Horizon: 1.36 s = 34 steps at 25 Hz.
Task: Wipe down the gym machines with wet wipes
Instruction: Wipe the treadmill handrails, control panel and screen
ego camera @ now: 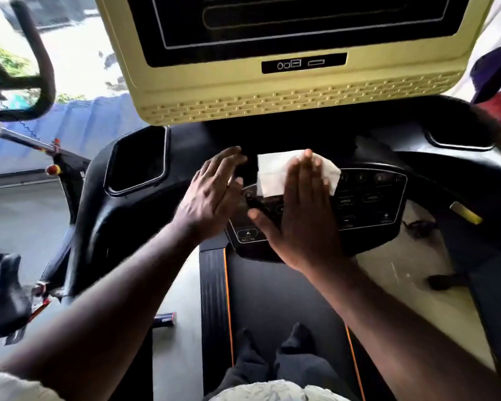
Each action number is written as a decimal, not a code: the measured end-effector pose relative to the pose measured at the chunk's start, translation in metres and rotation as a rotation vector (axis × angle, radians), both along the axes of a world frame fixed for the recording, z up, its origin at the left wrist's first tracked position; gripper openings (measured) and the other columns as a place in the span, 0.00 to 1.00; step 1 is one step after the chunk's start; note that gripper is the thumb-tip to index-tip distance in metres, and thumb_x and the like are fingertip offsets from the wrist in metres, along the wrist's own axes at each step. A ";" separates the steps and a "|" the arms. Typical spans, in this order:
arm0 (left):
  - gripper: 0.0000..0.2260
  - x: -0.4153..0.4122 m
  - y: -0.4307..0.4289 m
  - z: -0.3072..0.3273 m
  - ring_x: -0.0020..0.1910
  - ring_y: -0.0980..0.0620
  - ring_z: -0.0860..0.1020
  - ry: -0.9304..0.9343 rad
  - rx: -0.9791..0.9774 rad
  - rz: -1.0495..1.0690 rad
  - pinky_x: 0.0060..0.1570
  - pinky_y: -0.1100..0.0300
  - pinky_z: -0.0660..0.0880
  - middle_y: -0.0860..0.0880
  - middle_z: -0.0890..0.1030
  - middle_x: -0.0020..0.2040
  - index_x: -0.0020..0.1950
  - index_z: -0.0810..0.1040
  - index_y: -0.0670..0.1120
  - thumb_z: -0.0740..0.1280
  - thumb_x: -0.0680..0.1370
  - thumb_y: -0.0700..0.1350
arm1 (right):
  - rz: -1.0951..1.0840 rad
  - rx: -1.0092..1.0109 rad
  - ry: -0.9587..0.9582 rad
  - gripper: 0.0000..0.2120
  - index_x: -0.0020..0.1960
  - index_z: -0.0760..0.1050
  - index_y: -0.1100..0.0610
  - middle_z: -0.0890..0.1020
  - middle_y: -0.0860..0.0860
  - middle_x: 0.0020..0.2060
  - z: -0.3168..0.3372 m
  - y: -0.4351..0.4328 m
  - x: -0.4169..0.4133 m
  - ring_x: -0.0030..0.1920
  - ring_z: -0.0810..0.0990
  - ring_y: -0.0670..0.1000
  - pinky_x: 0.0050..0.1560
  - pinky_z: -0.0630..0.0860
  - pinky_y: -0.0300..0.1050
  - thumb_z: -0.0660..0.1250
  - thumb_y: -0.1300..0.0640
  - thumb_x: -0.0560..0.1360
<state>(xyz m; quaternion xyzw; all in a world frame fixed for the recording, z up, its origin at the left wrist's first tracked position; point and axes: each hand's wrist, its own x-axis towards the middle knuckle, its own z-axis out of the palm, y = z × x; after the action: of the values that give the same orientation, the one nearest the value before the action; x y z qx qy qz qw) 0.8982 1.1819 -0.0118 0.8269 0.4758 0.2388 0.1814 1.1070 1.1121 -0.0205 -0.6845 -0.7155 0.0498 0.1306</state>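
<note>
Wipe [275,175], white, lies spread flat on the treadmill console [394,151], over the upper left of the keypad [368,198], just below the screen [272,94] in its yellow housing.

Right hand [304,224]: palm down on the wipe, fingers straight and together, thumb out to the left. Fingertips reach near the wipe's top edge, and the wipe shows on both sides of the fingers. Nothing gripped.

Left hand [211,201]: just left of the wipe, not on it. Fingers straight, slightly spread, holding nothing. It is blurred, so I cannot tell whether it touches the console.

Keypad: white-outlined buttons to the right of the right hand. An "incline" arrow button shows at lower left, between the two wrists.

Cup holder [136,163], chrome-rimmed, sits left of the left hand. A second one [460,140] is at far right.

Belt [272,299], black with orange edge lines, runs below the console. Two feet [272,345] in black socks stand on it.

Bike [38,68] with black handlebars stands at far left, blurred.

A small dark object [165,318] lies on the floor left of the belt.
</note>
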 end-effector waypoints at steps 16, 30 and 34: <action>0.23 0.021 -0.011 -0.005 0.76 0.45 0.72 0.198 0.141 0.144 0.69 0.47 0.74 0.45 0.73 0.77 0.78 0.71 0.43 0.55 0.86 0.51 | 0.435 -0.040 -0.154 0.51 0.85 0.45 0.62 0.44 0.58 0.85 -0.024 -0.057 0.071 0.85 0.43 0.57 0.81 0.57 0.61 0.48 0.23 0.79; 0.25 0.023 -0.009 -0.005 0.78 0.45 0.70 0.273 0.163 0.140 0.74 0.47 0.71 0.42 0.73 0.77 0.78 0.70 0.41 0.57 0.86 0.55 | 0.482 0.039 -0.194 0.54 0.85 0.47 0.62 0.47 0.58 0.85 -0.033 -0.056 0.126 0.85 0.47 0.58 0.80 0.60 0.62 0.53 0.22 0.77; 0.26 0.023 -0.011 -0.005 0.78 0.45 0.69 0.272 0.167 0.134 0.74 0.49 0.68 0.42 0.72 0.78 0.78 0.70 0.40 0.57 0.86 0.54 | -0.115 0.040 0.009 0.53 0.84 0.45 0.66 0.46 0.63 0.84 -0.029 -0.038 0.147 0.84 0.45 0.62 0.81 0.54 0.65 0.50 0.24 0.79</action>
<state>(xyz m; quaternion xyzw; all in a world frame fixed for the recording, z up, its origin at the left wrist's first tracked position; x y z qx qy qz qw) 0.9208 1.1710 -0.0163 0.8301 0.5285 0.1751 0.0298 1.2544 1.0739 -0.0491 -0.7216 -0.6751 0.0311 0.1499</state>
